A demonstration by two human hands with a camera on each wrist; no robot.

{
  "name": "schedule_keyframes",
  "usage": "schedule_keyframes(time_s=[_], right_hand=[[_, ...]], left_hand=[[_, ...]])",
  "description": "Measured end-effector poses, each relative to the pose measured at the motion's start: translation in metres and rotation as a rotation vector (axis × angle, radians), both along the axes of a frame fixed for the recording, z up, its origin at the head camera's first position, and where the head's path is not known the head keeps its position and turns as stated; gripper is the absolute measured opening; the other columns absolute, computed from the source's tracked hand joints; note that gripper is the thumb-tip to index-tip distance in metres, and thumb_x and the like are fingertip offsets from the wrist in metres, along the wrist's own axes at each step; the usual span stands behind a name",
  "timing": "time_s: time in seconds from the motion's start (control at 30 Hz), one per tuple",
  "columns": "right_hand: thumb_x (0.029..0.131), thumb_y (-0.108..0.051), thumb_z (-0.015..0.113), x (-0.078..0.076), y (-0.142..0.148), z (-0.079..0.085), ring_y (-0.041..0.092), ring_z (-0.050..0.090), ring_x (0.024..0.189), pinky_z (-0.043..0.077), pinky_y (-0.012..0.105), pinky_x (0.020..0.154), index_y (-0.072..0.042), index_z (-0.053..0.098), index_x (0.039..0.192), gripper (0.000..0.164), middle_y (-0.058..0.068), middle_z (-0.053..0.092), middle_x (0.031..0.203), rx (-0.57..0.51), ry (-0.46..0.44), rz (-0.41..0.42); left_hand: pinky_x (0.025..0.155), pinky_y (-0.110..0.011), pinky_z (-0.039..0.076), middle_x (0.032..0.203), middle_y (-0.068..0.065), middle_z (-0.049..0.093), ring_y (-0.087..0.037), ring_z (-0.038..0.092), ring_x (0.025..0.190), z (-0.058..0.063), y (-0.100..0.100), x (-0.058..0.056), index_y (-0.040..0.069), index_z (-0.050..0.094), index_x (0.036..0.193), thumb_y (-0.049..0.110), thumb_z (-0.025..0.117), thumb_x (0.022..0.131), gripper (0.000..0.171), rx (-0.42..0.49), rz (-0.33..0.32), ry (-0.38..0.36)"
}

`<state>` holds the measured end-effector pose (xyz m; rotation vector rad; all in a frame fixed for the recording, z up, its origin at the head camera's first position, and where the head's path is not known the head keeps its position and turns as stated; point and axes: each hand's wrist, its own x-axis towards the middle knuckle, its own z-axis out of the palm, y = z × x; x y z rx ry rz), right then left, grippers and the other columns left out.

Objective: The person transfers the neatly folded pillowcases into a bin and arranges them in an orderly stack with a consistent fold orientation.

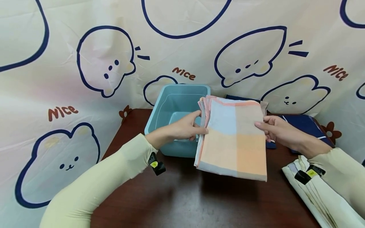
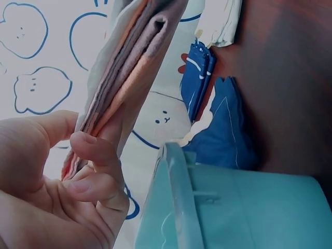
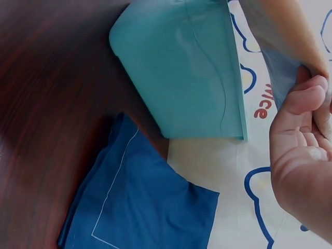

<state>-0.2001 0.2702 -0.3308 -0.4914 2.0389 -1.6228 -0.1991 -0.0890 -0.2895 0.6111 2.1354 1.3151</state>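
Observation:
A folded plaid cloth (image 1: 236,142) in peach, pale blue and beige hangs above the table, held at both sides. My left hand (image 1: 186,127) pinches its layered left edge, thumb in front. On the opposite edge, my right hand (image 1: 275,129) grips it between thumb and fingers. The left wrist view shows the stacked folds of the plaid cloth (image 2: 129,67) between thumb and fingers. Behind the left hand stands a teal plastic bin (image 1: 176,150), its right side partly hidden by the cloth.
Folded navy cloths (image 1: 303,125) with white lines lie at the back right, one of them (image 3: 155,192) beside the bin. A folded white cloth (image 1: 310,196) rests by the right forearm. Behind the dark wooden table (image 1: 176,196) hangs a printed cartoon sheet (image 1: 182,50).

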Motion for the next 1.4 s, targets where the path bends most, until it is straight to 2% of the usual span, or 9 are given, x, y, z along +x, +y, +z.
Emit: schedule_keyframes(time_s=[0.2, 0.43, 0.77, 1.07, 1.3, 1.4], right_hand=[[0.11, -0.025, 0.043, -0.005, -0.007, 0.003, 0.004, 0.066, 0.07, 0.049, 0.02, 0.057, -0.011, 0.058, 0.124, 0.025, -0.002, 0.078, 0.101, -0.002, -0.02, -0.016], [0.109, -0.029, 0.045, -0.01, -0.019, 0.005, 0.005, 0.066, 0.071, 0.05, 0.02, 0.057, -0.008, 0.057, 0.124, 0.028, -0.003, 0.078, 0.101, 0.0, -0.028, -0.052], [0.108, -0.032, 0.049, -0.015, -0.037, 0.007, 0.004, 0.064, 0.071, 0.05, 0.019, 0.059, -0.005, 0.053, 0.127, 0.034, -0.004, 0.077, 0.102, 0.0, -0.021, -0.076], [0.107, -0.031, 0.05, -0.022, -0.045, 0.008, 0.004, 0.064, 0.071, 0.049, 0.018, 0.059, -0.007, 0.055, 0.128, 0.032, -0.004, 0.077, 0.103, -0.042, -0.042, -0.068], [0.106, -0.033, 0.052, -0.026, -0.055, 0.013, 0.004, 0.063, 0.072, 0.049, 0.018, 0.06, -0.01, 0.057, 0.126, 0.031, -0.006, 0.077, 0.103, -0.052, -0.064, -0.082], [0.106, -0.033, 0.052, -0.028, -0.058, 0.013, 0.004, 0.064, 0.072, 0.049, 0.018, 0.06, -0.009, 0.056, 0.128, 0.033, -0.006, 0.077, 0.103, -0.059, -0.077, -0.099]], left_hand=[[0.054, -0.03, 0.037, 0.066, -0.003, 0.064, -0.021, 0.042, 0.048, 0.005, -0.006, -0.004, 0.013, 0.034, 0.144, 0.016, 0.06, 0.101, 0.05, -0.028, 0.022, -0.007], [0.053, -0.028, 0.036, 0.066, -0.001, 0.063, -0.018, 0.042, 0.047, 0.007, -0.015, -0.008, 0.012, 0.034, 0.144, 0.018, 0.06, 0.101, 0.05, -0.046, 0.027, 0.016], [0.052, -0.028, 0.033, 0.069, -0.001, 0.064, -0.016, 0.04, 0.047, 0.009, -0.028, -0.017, 0.013, 0.034, 0.144, 0.02, 0.059, 0.102, 0.049, -0.056, 0.047, 0.004], [0.052, -0.027, 0.032, 0.066, -0.001, 0.06, -0.016, 0.039, 0.048, 0.012, -0.038, -0.023, 0.013, 0.033, 0.144, 0.021, 0.059, 0.102, 0.05, -0.063, 0.061, -0.012], [0.052, -0.026, 0.032, 0.054, 0.002, 0.044, -0.015, 0.04, 0.049, 0.017, -0.045, -0.027, 0.012, 0.031, 0.145, 0.022, 0.059, 0.101, 0.054, -0.103, 0.069, 0.02], [0.053, -0.026, 0.034, 0.053, 0.002, 0.043, -0.015, 0.041, 0.049, 0.017, -0.048, -0.029, 0.012, 0.031, 0.146, 0.022, 0.059, 0.101, 0.055, -0.103, 0.068, 0.023]])
